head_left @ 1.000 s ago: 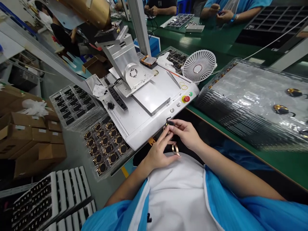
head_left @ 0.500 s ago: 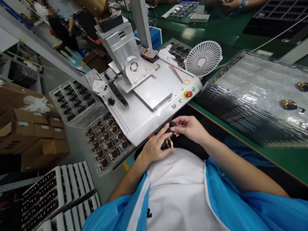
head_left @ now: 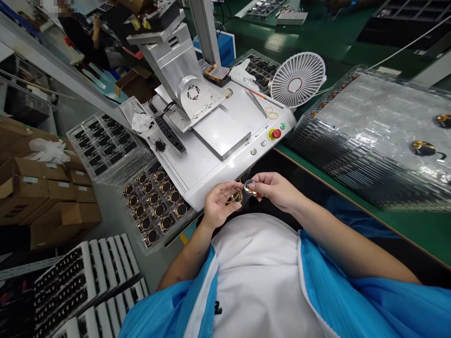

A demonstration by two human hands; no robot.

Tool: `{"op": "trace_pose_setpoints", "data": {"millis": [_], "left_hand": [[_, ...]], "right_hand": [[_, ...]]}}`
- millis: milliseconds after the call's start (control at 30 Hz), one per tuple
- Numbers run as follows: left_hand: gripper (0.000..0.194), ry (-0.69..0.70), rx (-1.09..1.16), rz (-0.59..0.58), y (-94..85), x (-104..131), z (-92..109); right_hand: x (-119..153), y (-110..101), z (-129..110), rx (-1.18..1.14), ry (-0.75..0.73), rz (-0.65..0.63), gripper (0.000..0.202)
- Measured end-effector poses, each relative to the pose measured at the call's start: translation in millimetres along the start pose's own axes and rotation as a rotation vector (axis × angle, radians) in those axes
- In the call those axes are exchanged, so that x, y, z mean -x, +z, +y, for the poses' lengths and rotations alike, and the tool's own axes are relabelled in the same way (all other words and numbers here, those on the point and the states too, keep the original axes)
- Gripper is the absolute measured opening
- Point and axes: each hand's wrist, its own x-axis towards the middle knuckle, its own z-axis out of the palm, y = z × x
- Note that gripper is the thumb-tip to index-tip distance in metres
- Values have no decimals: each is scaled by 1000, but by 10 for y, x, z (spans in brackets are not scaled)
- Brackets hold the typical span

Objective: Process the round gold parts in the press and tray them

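Observation:
Just above my lap, at the front edge of the white machine [head_left: 211, 176], my two hands are close together. Between the thumb and fingers of my left hand [head_left: 221, 202] is a gold-rimmed ring [head_left: 238, 193], seen at a slant. My right hand [head_left: 273, 188] pinches a round, shiny disc [head_left: 250, 188] with a dark and gold surface. Disc and ring are side by side; whether they touch I cannot tell. To the left of my hands lies a clear tray of round black pieces with gold rims [head_left: 153, 199].
A white fan [head_left: 298, 80] stands behind the machine's red stop button [head_left: 276, 134]. At right is a tall stack of clear trays [head_left: 355, 136]. A metal fixture [head_left: 195, 94] rises from the machine. Cardboard boxes [head_left: 35, 188] and foam trays [head_left: 70, 277] are at left.
The disc in my right hand has turned from its black face to a shiny, gold-edged side. My left hand has moved slightly left and up with the ring, away from the disc.

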Motion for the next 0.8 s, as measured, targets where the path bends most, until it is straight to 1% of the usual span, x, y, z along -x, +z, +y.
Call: {"op": "trace_pose_setpoints", "data": {"millis": [33,100,200,300,400,533,667,800], "left_hand": [[49,-12,65,44,8,-3,-21],[49,-32,140,124,27,-2,-62],[56,-83,163,179,57,27,-109],[59,-109,144,175,69,69,-138],[61,-89,122,157,60,96,-158],[63,-19,97,124,43,109,-179],[64,-10,76,105,35,123,-192],[67,6,71,112,36,134,-198]], "right_hand": [[13,30,-8,-15,15,-26,48],[37,98,-9,-47,52,-60,46],[68,198,12,-80,85,-35,47],[95,272,30,-74,38,26,48],[114,322,32,-45,-36,51,45],[129,364,16,37,-97,67,37],[127,368,16,117,-138,70,32],[121,353,37,141,-136,48,31]]}}
